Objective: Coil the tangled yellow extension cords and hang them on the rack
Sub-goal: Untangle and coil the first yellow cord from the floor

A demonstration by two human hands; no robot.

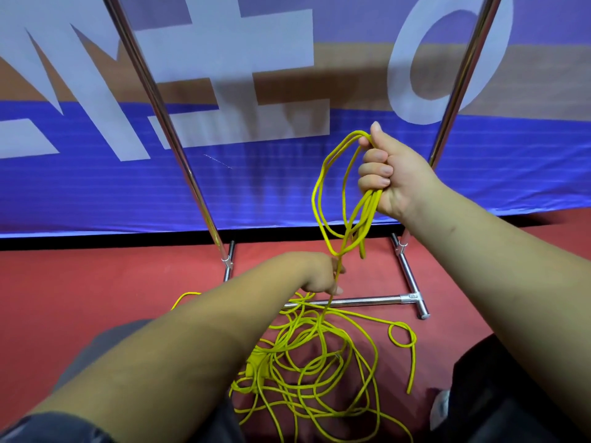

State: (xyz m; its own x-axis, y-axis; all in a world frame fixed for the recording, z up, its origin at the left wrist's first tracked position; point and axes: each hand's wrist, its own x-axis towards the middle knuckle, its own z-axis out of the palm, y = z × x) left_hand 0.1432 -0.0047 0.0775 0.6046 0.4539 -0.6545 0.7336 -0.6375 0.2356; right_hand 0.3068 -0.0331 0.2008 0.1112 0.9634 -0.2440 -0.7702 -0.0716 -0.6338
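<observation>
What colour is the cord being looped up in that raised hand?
Bright yellow. The head view shows the cord plainly, gathered in loops in the right hand.

Yellow cords (307,353); red floor (96,282); blue-white banner (96,187); trousers (105,343) seemingly grey

right hand (393,174) grips cord loops (339,199) — left hand (323,276) pinches strand | tangle (313,362) on floor
</observation>
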